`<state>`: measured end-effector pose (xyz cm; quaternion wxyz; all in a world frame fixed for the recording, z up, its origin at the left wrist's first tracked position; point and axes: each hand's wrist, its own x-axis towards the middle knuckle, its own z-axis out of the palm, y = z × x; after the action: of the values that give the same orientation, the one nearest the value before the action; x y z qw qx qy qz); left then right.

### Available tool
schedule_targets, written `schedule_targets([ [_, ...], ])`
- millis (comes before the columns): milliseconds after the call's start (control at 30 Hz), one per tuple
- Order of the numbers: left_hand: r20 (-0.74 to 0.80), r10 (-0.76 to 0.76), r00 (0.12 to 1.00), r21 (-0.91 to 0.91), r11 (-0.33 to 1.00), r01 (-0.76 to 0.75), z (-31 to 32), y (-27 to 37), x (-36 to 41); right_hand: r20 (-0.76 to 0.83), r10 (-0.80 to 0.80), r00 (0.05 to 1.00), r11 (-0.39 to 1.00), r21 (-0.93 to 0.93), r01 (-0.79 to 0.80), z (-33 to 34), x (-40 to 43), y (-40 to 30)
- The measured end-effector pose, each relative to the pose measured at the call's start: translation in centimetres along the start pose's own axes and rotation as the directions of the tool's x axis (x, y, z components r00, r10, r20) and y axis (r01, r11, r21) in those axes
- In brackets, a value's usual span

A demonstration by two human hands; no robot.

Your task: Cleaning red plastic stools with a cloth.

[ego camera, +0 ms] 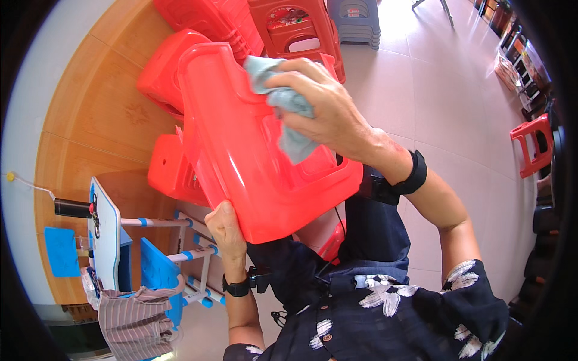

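A red plastic stool [226, 149] lies tilted over my lap, its shiny side turned up towards me. My left hand [227, 230] grips the stool's lower left edge, with the thumb on top and the other fingers mostly hidden. Bunched in my right hand [320, 101] is a pale blue-green cloth [295, 146], which overlaps the stool's upper right part near a recess. The cloth and fingertips look slightly blurred. Dark straps circle both my wrists.
More red plastic stools [174, 173] stand by the wooden wall panel [108, 99]. Beyond are a darker red stool [295, 36] and stacked grey stools [354, 22]. At left is a small blue-and-white desk [106, 216] with a chair [158, 266]. Another red stool [528, 144] stands far right.
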<state>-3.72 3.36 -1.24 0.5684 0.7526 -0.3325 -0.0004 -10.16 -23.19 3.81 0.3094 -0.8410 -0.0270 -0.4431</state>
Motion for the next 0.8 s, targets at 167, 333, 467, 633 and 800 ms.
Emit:
schedule_targets([
  [167, 0.035, 0.066, 0.997, 0.099, 0.993, -0.069, -0.5, -1.1, -0.5, -0.018, -0.207, 0.978, 0.977, 0.052, 0.207, 1.6, 5.1, -1.4],
  [333, 0.021, 0.063, 0.998, 0.026, 0.998, -0.063, -0.8, -0.7, -0.2, 0.006, -0.13, 0.992, 0.991, 0.024, 0.129, 2.2, 5.8, -1.1],
  [467, -0.027, 0.072, 0.997, 0.007, 0.997, -0.072, -1.7, -1.0, 0.0, 0.121, -0.202, 0.972, 0.979, 0.003, 0.203, 1.9, 2.6, -3.0],
  [633, -0.139, -0.174, 0.975, -0.028, 0.985, 0.171, -3.1, -3.0, 0.6, 0.206, -0.115, 0.972, 0.992, -0.035, 0.125, 1.2, -0.1, -0.4],
  [800, -0.153, -0.184, 0.971, -0.073, 0.982, 0.174, -3.7, -4.2, 1.6, 0.227, 0.118, 0.967, 0.989, -0.117, -0.093, -0.6, -0.8, 3.0],
])
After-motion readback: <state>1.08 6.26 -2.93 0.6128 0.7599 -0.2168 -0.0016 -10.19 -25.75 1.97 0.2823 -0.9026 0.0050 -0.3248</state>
